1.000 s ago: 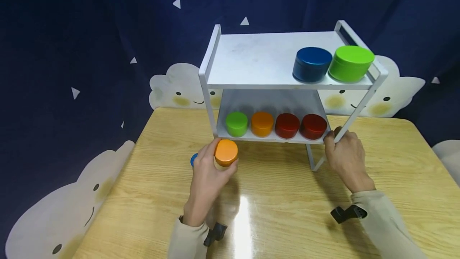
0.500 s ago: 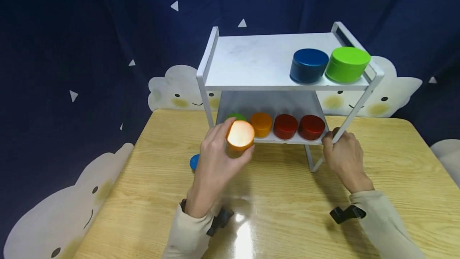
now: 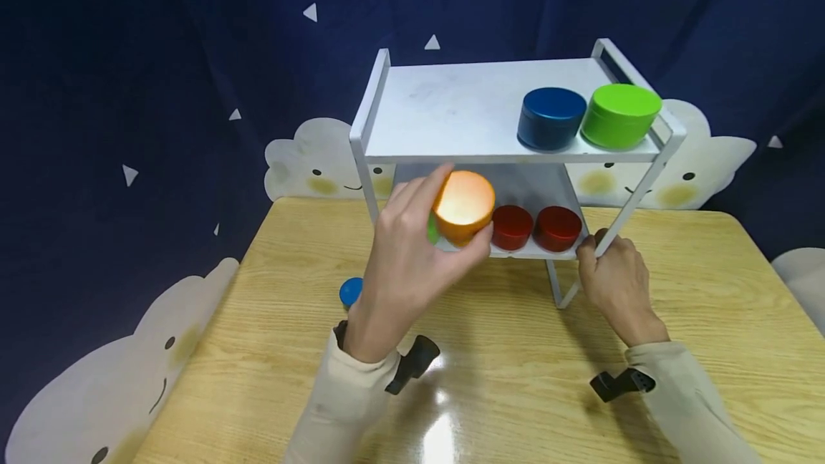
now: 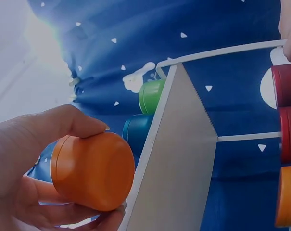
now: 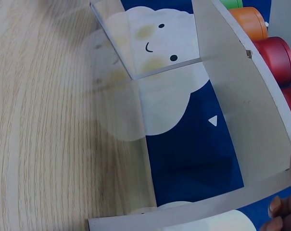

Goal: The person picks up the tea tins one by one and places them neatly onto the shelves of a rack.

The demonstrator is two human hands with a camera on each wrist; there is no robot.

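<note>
My left hand (image 3: 409,260) holds a round orange tin (image 3: 464,208) between thumb and fingers, in front of the white two-tier rack (image 3: 445,109). In the left wrist view, this tin (image 4: 94,171) is clear of the top shelf's edge. My right hand (image 3: 617,281) grips the rack's right side near the lower shelf. Two red tins (image 3: 512,228) stand on that shelf. A green tin (image 3: 433,229) there is mostly covered by my left hand. The shelf's other orange tin (image 5: 251,23) is hidden in the head view but shows in the right wrist view.
On the top shelf, a dark blue tin (image 3: 551,120) and a bright green tin (image 3: 621,117) stand side by side at the right. A round blue object (image 3: 350,292) lies on the wooden table (image 3: 277,349), left of my left wrist. A dark blue curtain (image 3: 193,56) hangs behind.
My left hand has carried the orange tin up and to the right, from below the lower shelf's left end to in front of the shelves. My right hand keeps its grip on the rack.
</note>
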